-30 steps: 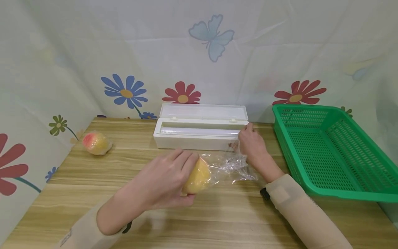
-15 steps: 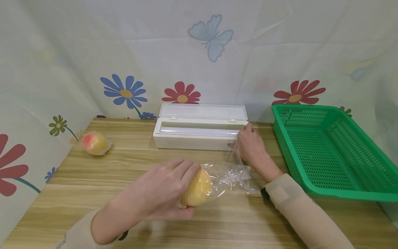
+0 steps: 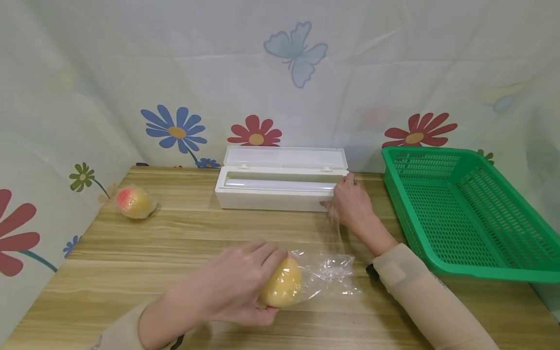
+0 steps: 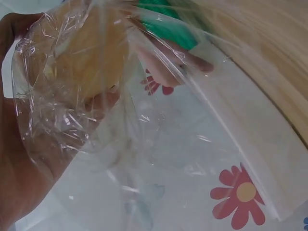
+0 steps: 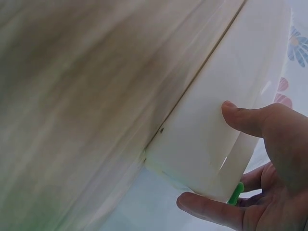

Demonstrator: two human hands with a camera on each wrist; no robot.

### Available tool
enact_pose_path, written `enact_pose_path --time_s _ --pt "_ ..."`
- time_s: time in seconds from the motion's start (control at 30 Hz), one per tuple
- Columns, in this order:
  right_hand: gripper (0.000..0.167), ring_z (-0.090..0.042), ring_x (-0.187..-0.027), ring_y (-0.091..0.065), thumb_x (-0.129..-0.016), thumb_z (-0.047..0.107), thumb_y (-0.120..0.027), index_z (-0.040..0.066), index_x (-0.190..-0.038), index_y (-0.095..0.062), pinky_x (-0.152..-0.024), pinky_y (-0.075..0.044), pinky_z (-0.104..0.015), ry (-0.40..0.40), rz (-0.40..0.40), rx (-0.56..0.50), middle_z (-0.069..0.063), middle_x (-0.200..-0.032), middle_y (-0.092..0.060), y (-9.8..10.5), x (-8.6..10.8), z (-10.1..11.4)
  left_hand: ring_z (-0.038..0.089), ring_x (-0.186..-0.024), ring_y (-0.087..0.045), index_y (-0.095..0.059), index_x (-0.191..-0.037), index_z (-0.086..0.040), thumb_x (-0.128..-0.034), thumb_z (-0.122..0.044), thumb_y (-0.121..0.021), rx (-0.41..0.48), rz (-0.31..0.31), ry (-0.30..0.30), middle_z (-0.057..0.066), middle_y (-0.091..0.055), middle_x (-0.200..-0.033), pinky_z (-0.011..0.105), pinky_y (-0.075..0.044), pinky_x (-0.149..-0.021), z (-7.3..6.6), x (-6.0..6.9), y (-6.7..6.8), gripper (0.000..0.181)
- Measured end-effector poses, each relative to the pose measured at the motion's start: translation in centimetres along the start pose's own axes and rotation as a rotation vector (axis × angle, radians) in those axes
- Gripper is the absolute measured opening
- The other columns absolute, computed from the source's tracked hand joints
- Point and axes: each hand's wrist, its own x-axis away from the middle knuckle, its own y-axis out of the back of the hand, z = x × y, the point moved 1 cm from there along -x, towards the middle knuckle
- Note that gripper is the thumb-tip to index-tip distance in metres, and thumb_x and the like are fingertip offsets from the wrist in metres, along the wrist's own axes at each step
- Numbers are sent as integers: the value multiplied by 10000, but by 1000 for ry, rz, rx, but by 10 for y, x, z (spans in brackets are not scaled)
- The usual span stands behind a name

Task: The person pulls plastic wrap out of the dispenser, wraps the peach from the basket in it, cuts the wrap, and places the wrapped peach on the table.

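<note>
Low over the table, my left hand (image 3: 240,282) grips a yellow peach (image 3: 284,286) with clear cling film (image 3: 330,272) around it. In the left wrist view, the film (image 4: 67,120) hangs in creases over the peach (image 4: 91,53) and reaches toward the box. My right hand (image 3: 353,201) holds the right end of a white cling film box (image 3: 271,200). Its thumb presses the front face of the box (image 5: 197,144) in the right wrist view, with fingers at the end. Inside the box, whose lid stands open, lies a white roll (image 3: 280,184).
A second peach (image 3: 135,201), yellow with a red blush and wrapped in film, lies at the table's left. A green plastic basket (image 3: 455,223) stands on the right, close to my right forearm. Behind the table (image 3: 175,243) hangs a flower-print cloth (image 3: 210,58).
My left hand has drawn the peach and its film toward me and slightly right, away from the box. My right hand stays on the box's end.
</note>
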Motion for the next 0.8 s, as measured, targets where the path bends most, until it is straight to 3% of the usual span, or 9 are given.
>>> enact_pose_path --time_s 0.3,0.5,0.67,0.8 --pt "701 -311 -579 -563 -873 390 -820 -251 -1000 -567 -481 -538 -385 -28 39 -35 -328 -1016 -495 1 -2 -1 189 -948 -614 -602 -1227 -58 -696 -455 -831 164 77 88 85 -544 -1218 277 -568 -796 5 3 -29 701" --pt "662 -347 -642 -589 -883 304 -791 -274 -1105 -554 -525 -556 -409 -24 64 -52 -367 -1084 -508 2 -1 -4 130 -896 -565 -615 -1240 -74 -730 -458 -842 228 144 121 12 -538 -1117 232 -533 -764 12 0 -49 677" --pt "761 -333 -670 -577 -893 397 -792 -272 -1151 -537 -548 -561 -397 -46 103 -68 -351 -1112 -485 3 -2 -4 173 -992 -613 -581 -1344 -28 -773 -446 -843 264 220 174 55 -573 -1196 261 -552 -820 16 -3 -64 755" --pt "843 -347 -698 -580 -893 453 -785 -289 -1187 -516 -578 -572 -418 -51 118 -69 -336 -1098 -469 2 -3 -4 215 -1088 -624 -517 -1420 1 -784 -431 -844 288 242 202 89 -581 -1267 313 -549 -911 18 -5 -72 836"
